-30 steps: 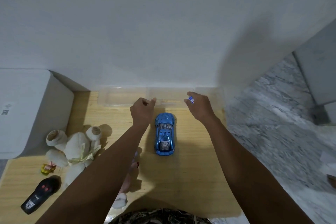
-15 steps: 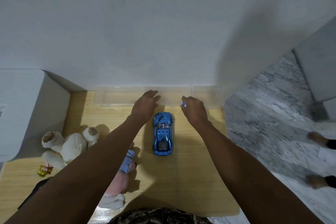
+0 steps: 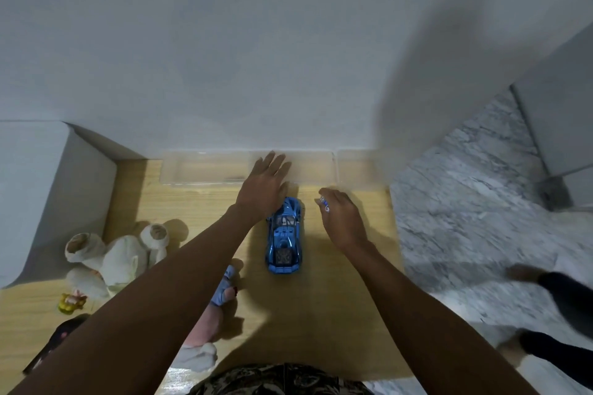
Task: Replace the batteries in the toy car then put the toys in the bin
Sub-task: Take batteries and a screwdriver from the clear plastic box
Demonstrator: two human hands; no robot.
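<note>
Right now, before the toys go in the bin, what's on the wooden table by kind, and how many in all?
Toy cars: 1, blue toy car
Soft toys: 2, white plush toy and pink plush toy, partly under the left arm
Small figures: 1, yellow figurine
Remotes: 1, black remote
Clear bins: 1, clear bin
Total: 6

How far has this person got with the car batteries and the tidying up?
Nothing looks finished. The blue toy car sits upright on the wooden table. The right hand pinches a small blue item, possibly a battery. The left hand reaches open over the car's front toward the clear bin. The white plush, yellow figure and doll lie outside the bin.
</note>
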